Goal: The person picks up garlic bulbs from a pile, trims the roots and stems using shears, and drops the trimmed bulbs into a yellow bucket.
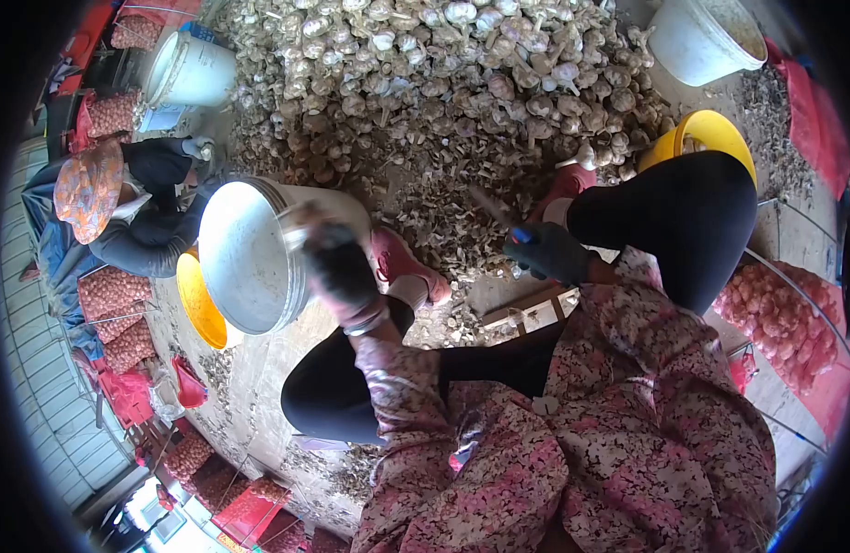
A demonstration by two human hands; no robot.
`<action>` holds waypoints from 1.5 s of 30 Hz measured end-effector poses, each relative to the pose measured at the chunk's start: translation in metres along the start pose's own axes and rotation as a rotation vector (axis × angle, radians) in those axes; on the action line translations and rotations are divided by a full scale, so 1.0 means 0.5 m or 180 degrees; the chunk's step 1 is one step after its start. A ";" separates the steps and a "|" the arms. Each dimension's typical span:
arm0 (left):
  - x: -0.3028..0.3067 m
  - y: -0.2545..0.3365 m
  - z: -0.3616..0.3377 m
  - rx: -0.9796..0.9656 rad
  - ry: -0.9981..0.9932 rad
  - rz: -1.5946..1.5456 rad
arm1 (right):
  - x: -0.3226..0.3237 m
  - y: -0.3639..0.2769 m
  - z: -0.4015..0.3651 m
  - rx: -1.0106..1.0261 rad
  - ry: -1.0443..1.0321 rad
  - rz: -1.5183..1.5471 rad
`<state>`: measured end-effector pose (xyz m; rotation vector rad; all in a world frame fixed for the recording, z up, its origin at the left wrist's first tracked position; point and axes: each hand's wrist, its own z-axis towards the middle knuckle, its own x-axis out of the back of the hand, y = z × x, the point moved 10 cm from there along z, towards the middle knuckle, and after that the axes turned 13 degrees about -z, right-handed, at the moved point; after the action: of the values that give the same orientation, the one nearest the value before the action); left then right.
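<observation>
My gloved left hand (342,272) is smeared by motion beside the rim of a large white bucket (325,205), which leans with its mouth toward the left. A pale blur shows at its fingertips, and I cannot make out whether it is something held. In a dark glove, my right hand (556,255) is closed round the blue handle of a knife (492,208), its blade pointing up and left. Beyond both hands lies a big heap of garlic bulbs (425,64), with dry stems and skins (434,203) scattered between my shoes.
Yellow buckets stand behind the white one (201,300) and by my right knee (710,134). More white buckets (710,41) flank the heap. Another person (139,198) crouches at the left. Net sacks of garlic (782,318) lie right and left. A wooden piece (533,311) lies below my right hand.
</observation>
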<state>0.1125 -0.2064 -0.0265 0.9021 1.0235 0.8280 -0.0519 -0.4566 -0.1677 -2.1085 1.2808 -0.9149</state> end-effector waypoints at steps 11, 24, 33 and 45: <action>-0.127 -0.514 0.090 0.1609 0.0413 0.0461 | 0.010 0.071 0.070 -0.0435 0.0483 0.2816; -0.248 -0.817 0.279 0.1689 -0.0926 0.2423 | 0.191 0.054 0.037 0.0668 0.1886 0.2897; -0.184 -0.438 0.046 0.1820 0.0128 -0.1024 | 0.237 -0.084 -0.026 0.0341 0.2502 -0.1810; -0.155 -0.286 -0.098 0.1680 -0.0530 0.0919 | 0.042 -0.072 -0.020 0.0843 0.1441 -0.2167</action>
<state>0.0639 -0.3211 -0.1421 1.5710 0.9936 0.7125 -0.0323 -0.4609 -0.1298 -2.2103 0.5407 -1.8168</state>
